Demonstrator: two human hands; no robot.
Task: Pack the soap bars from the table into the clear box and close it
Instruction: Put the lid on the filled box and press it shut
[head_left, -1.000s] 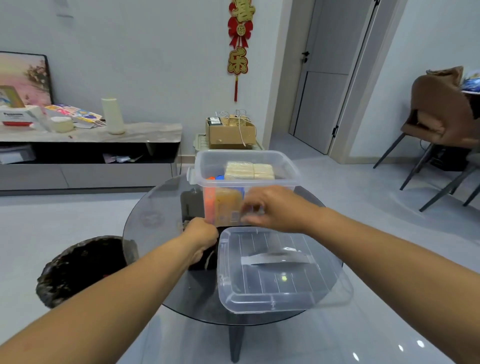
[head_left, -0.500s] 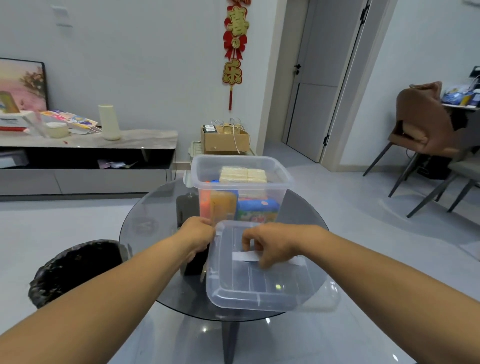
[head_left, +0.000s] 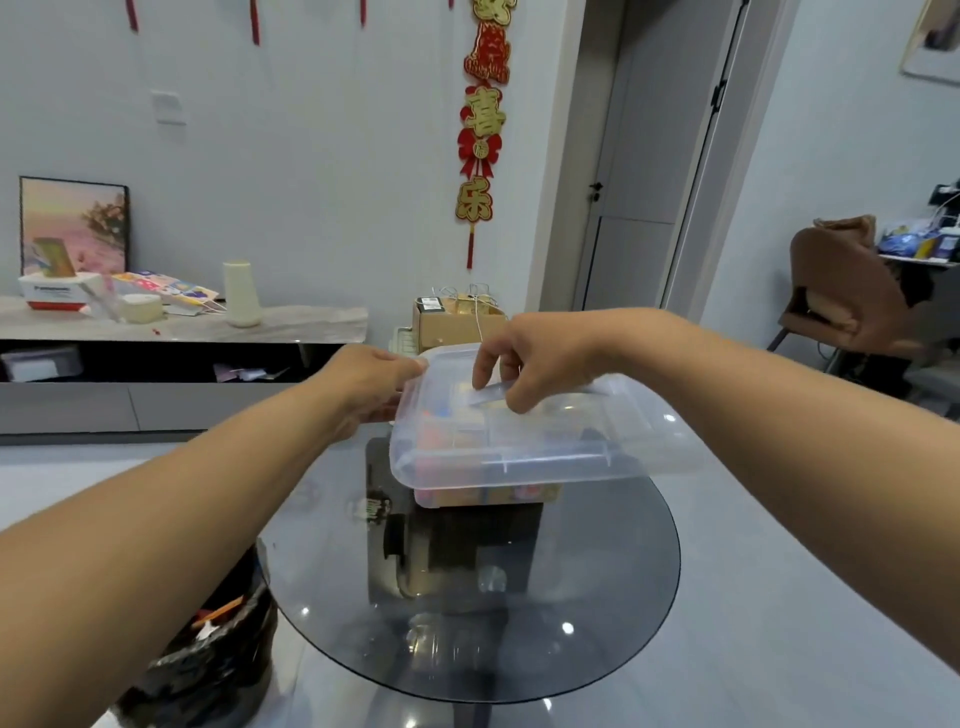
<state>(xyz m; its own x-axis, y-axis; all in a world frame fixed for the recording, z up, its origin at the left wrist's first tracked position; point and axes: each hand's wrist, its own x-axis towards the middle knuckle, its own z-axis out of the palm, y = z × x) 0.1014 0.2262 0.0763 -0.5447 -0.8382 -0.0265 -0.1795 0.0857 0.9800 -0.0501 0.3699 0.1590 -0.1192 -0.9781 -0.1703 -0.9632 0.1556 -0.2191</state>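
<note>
The right hand pinches the handle of the clear lid, which sits over the clear box on the round glass desk. The left hand grips the lid's far left corner. Soap bars show blurred inside.

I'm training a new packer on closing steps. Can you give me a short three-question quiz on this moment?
1. True or false: the lid lies flat on the glass table.
2. Which hand grips the lid's handle? A) left hand B) right hand
3. Fill in: the left hand holds the lid at its ____ edge.

Key:
1. False; it is held over the clear box.
2. B; the right hand pinches it with its fingers.
3. Left.
</note>
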